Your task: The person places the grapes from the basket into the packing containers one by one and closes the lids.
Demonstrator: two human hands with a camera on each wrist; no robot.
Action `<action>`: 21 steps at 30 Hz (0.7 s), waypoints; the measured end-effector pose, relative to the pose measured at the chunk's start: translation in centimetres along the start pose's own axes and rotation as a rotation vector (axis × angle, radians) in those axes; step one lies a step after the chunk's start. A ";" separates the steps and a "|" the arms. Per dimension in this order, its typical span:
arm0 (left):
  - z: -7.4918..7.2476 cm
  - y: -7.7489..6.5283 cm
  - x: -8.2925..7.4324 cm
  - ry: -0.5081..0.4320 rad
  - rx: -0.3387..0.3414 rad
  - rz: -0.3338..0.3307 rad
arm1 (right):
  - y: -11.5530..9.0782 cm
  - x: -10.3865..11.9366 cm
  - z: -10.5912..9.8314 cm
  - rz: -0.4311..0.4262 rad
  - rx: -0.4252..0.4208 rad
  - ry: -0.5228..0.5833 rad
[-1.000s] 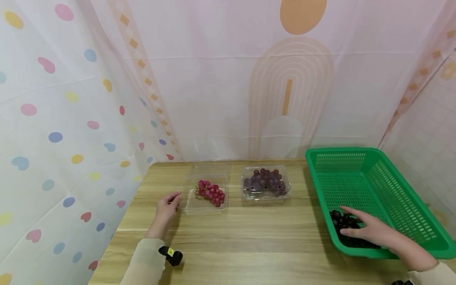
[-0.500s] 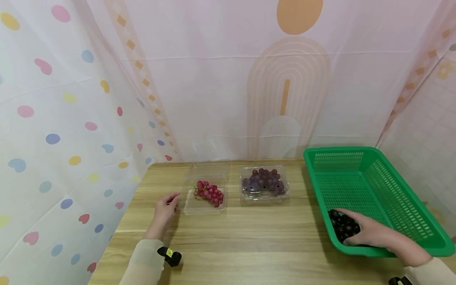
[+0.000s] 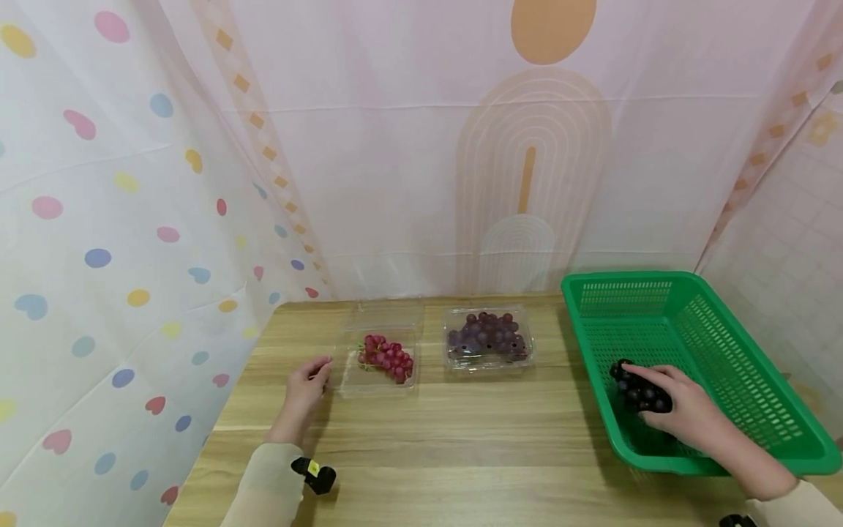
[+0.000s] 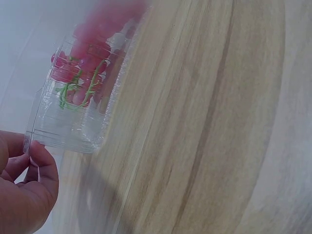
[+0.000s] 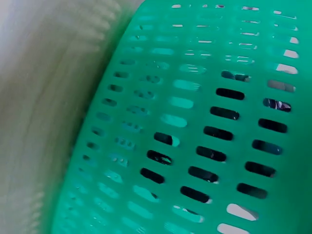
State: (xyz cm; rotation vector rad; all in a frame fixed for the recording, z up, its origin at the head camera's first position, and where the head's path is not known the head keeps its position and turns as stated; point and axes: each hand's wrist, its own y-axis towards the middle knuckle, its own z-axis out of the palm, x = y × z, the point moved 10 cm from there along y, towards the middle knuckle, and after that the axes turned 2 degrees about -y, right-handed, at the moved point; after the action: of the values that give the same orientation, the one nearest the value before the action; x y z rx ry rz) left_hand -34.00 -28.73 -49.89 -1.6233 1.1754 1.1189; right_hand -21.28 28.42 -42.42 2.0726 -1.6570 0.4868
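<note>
My right hand [image 3: 691, 413] holds a bunch of black grapes [image 3: 644, 394] inside the green basket [image 3: 628, 300], fingers on the far side and thumb on the near side. In the right wrist view the slotted basket wall [image 5: 292, 209] hides the hand; dark patches show through its slots. My left hand [image 3: 306, 388] pinches the left edge of an open clear plastic box [image 4: 63, 139] between thumb and finger. Red grapes [image 3: 388, 359] with green stems lie in that box, toward its right side.
A second clear plastic box [image 3: 490, 364], with its lid down over dark purple grapes [image 3: 490, 333], stands between the open box and the basket. Behind the wooden table [image 3: 474, 446] hangs a patterned curtain [image 3: 395, 183].
My right hand has closed round the black grapes and raised them off the basket's near corner, a little farther from me. The left hand has stayed at the open box.
</note>
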 end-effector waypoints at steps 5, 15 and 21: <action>-0.1 0.0 0.2 -0.005 -0.002 -0.003 | 0.2 0.6 -0.9 -0.019 -0.062 -0.084; -0.1 -0.1 0.1 -0.002 -0.009 -0.004 | 0.4 1.8 -2.5 -0.073 -0.165 -0.107; -0.1 0.0 -0.1 0.010 -0.021 0.005 | 0.8 2.7 -3.5 -0.111 -0.222 -0.106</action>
State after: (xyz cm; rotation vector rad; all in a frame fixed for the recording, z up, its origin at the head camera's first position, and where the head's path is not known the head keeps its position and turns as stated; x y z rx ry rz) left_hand -33.97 -28.83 -49.80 -1.6449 1.1780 1.1308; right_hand -21.43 27.92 -37.92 2.0402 -1.5649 0.1506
